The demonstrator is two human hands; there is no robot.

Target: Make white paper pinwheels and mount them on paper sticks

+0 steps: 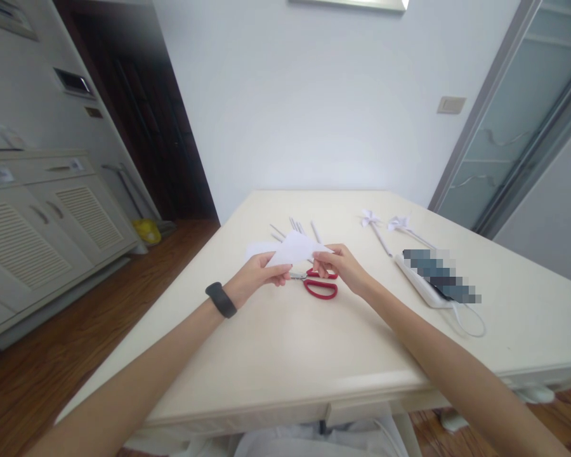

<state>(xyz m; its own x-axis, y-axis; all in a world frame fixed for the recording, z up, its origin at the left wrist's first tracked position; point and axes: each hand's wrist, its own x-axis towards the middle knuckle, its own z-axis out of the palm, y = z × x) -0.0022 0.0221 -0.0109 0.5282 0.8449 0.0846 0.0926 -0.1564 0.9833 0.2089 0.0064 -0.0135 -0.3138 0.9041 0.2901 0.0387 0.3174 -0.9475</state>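
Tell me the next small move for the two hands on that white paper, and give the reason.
Probably press the fold flat. Both hands, the left hand and the right hand, pinch the folded white paper at its lower corners, lifted just above the table. The red-handled scissors lie untouched beneath it, and two finished paper pinwheels lie farther right.

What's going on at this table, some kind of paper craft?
Looks like it. A person sits at a cream table and holds a folded white paper with both hands: the left hand pinches its near corner, the right hand its right edge. Red-handled scissors lie under the hands. Thin white sticks and two finished paper pinwheels lie farther back.
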